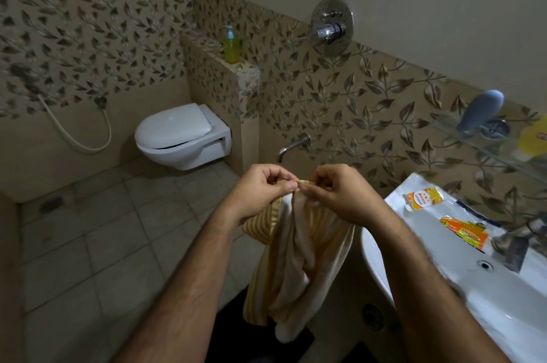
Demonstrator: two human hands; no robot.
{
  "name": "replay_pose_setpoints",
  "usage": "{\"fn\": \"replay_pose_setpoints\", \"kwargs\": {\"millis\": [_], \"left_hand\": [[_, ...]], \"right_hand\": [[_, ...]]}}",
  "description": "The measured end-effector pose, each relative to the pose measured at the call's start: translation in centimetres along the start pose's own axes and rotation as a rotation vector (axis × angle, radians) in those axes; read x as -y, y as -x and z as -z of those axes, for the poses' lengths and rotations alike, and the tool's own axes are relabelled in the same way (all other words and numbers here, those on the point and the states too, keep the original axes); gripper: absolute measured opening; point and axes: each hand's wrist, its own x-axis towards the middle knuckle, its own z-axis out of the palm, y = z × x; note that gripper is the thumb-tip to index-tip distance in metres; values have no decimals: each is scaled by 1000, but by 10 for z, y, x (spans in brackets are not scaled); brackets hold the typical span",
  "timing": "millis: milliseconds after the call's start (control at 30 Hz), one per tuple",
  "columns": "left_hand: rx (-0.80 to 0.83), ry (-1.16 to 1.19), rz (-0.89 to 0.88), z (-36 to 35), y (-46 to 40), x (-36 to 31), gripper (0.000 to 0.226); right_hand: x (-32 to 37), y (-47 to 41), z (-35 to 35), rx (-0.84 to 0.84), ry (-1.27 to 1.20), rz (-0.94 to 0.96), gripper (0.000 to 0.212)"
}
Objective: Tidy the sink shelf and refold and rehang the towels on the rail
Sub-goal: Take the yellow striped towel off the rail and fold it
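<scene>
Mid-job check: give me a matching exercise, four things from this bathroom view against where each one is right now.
Things:
1. Yellow-and-cream striped towel
2. Green pump soap bottle
3. Orange sachets
4. Blue-grey plastic bottle

Places:
A. glass shelf above the basin
B. white basin rim
C. tiled ledge above the white toilet
D. hanging from both hands' grip, left hand and right hand

Pairs: 1-D, 2-C, 3-B, 4-A

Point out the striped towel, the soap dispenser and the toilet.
striped towel (299, 247): head view, on its hanging middle folds.
soap dispenser (231, 49): head view, on its green body.
toilet (174, 126): head view, on its closed lid.
</scene>
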Motion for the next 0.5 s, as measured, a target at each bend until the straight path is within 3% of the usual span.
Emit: {"fn": "replay_pose_setpoints", "kwargs": {"millis": [100, 167, 300, 400, 500], "left_hand": [[-267, -83, 5, 16, -6, 9, 16], [-308, -111, -2, 23, -7, 10, 14], [-235, -108, -16, 20, -5, 7, 23], [-6, 33, -23, 15, -3, 4, 52], [119, 114, -68, 9, -1, 1, 57]], "right_hand": [[-1, 2, 6, 86, 117, -95, 34], [-3, 4, 12, 95, 77, -137, 37], [2, 4, 14, 12, 2, -89, 35], [8, -1, 8, 12, 55, -27, 31], [10, -5, 3, -19, 98, -38, 31]]}}
